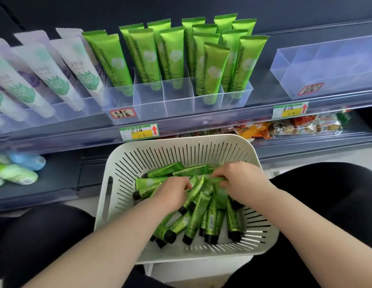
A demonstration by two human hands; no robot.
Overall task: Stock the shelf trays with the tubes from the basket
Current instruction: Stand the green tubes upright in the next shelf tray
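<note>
A white slotted basket [120, 163] sits between my knees, holding several green tubes with black caps [196, 221]. Both hands are down inside it. My left hand [170, 194] curls its fingers around tubes in the middle of the pile. My right hand [241, 179] grips the flat end of a green tube at the basket's far right. On the shelf above, a clear divided tray [178, 107] holds several upright green tubes [170, 53]. Its compartments are partly filled.
White and purple tubes [56, 80] fill the tray to the left. An empty clear tray [326, 84] stands on the shelf at right. Price labels [139, 132] hang on the shelf edge. Snack packets [289, 126] lie on the lower shelf, bottles [18, 171] at lower left.
</note>
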